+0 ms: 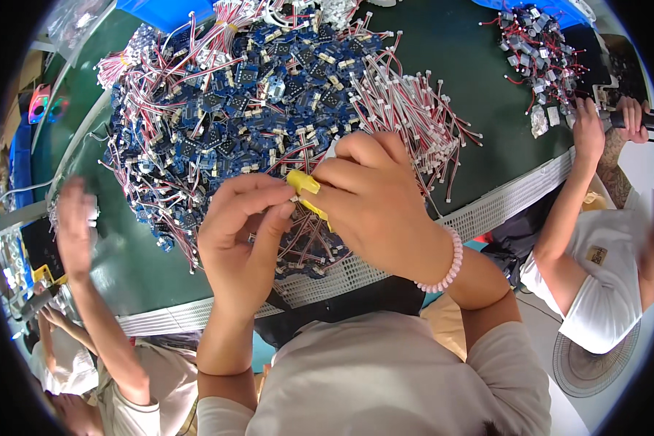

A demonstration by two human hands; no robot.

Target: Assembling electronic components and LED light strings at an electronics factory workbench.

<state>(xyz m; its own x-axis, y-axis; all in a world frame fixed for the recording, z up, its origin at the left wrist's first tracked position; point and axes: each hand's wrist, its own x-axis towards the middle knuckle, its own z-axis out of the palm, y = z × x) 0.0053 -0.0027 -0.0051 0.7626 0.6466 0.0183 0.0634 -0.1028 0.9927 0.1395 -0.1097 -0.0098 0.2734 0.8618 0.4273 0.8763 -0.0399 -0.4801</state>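
My left hand and my right hand meet over the near edge of a big pile of small blue circuit boards. On the left, thumb and forefinger are pinched together at a tiny pale piece, mostly hidden by the fingers. Yellow coverings, resembling finger cots, wrap fingertips of my right hand, which is closed against the same spot; what it grips is hidden. Red, white and black cables with white plugs lie heaped right of the boards, and more cables show below my hands.
Everything lies on a green work surface with a white perforated edge strip. Blue bins stand at the far side. A heap of small silvery parts with red wires is at far right. Co-workers' arms reach in from both sides.
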